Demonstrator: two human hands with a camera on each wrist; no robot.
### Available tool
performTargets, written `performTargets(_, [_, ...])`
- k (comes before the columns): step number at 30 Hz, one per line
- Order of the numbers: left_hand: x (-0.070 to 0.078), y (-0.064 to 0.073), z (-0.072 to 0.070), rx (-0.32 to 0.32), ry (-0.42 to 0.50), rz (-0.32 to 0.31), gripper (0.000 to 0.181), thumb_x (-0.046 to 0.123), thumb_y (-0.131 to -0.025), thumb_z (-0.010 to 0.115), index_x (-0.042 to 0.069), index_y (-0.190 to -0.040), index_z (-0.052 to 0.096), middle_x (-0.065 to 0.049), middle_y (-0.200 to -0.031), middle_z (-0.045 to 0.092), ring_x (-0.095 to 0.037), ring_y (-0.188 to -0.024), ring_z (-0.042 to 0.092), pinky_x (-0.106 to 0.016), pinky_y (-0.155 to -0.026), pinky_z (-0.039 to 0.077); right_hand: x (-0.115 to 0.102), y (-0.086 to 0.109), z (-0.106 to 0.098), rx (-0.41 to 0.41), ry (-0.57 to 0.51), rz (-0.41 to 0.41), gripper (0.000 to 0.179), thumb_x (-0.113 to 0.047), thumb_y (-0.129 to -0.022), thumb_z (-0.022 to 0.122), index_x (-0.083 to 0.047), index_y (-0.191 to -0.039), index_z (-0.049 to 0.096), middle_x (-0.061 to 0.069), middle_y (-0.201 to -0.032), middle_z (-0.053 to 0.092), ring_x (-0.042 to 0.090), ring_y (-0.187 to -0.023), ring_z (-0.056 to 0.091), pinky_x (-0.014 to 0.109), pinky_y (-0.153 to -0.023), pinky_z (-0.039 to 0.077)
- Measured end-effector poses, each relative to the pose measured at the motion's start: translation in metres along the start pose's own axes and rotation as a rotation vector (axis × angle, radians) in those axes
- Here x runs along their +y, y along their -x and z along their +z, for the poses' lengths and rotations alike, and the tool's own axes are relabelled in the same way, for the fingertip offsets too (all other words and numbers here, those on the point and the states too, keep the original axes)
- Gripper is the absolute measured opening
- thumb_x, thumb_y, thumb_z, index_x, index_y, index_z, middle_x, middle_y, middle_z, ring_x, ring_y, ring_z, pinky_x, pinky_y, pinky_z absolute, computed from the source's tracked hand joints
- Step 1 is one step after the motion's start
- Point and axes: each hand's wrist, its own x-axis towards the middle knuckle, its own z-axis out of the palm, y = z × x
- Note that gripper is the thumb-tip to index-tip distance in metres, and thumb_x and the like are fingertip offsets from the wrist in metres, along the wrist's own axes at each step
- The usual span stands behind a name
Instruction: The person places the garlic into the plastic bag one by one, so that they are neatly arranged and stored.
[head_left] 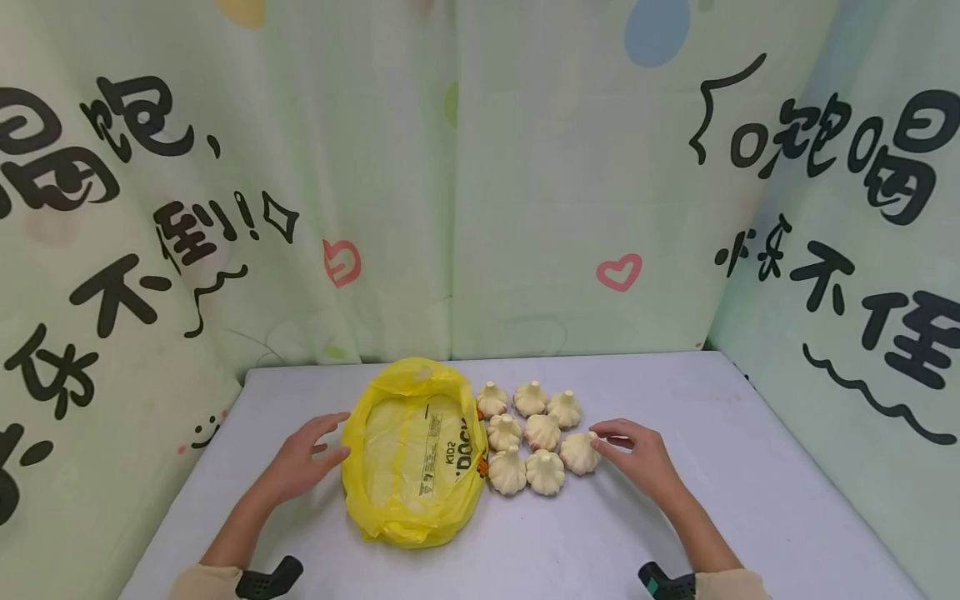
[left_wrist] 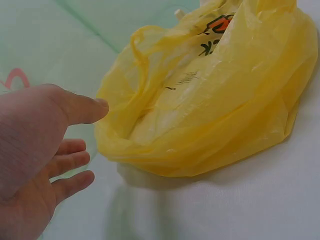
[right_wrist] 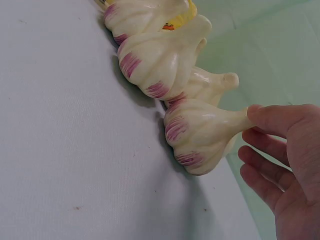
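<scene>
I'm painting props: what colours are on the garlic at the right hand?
Garlic: creamy white with purple streaks, best in the right wrist view.

L hand point(head_left: 297, 462) w/ thumb & fingers apart, R hand point(head_left: 639, 457) in thumb-finger pinch

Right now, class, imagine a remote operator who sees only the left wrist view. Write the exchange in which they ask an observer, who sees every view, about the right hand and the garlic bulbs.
Operator: My left wrist view shows the yellow bag. What is the right hand doing?
Observer: It pinches a garlic bulb by the stem, as the right wrist view shows.
Operator: How many garlic bulbs can you count, including that one?
Observer: Eight show in the head view.
</scene>
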Motion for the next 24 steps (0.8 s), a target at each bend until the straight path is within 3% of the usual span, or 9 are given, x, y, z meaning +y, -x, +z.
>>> performTargets(9, [-0.002,-0.002,0.006,0.022,0.000,-0.011,0.054,0.019,-0.093,0.064,0.006,-0.142,0.045,-0.022,-0.144,0.045,-0.042,-0.128,0.048,-0.051,-0.098,0.051,0.004,-0.002,0.005,0.035,-0.027,-0.020,0.016,-0.005,-0.082,0.075,-0.005,-0.098,0.074,0.006,-0.095,0.073,0.004,-0.085,0.066,0.020,-0.076,0.059])
performTargets(19, [-0.007,-0.004,0.013,0.025,0.027,-0.006,0.054,0.015,-0.092,0.065,0.004,-0.141,0.045,-0.022,-0.144,0.045,-0.042,-0.128,0.048,-0.049,-0.098,0.052,0.000,-0.004,0.012,0.051,-0.029,0.058,0.015,-0.006,-0.083,0.074,-0.004,-0.097,0.073,0.010,-0.094,0.073,0.019,-0.087,0.070,0.023,-0.076,0.060])
performTargets(24, [-0.008,-0.005,0.014,0.038,0.029,-0.007,0.053,0.015,-0.092,0.065,0.003,-0.140,0.046,-0.023,-0.142,0.045,-0.042,-0.126,0.049,-0.049,-0.096,0.053,-0.001,-0.005,0.013,0.073,-0.044,0.062,0.013,-0.005,-0.083,0.074,-0.004,-0.096,0.072,0.010,-0.094,0.072,0.018,-0.087,0.070,0.021,-0.075,0.059])
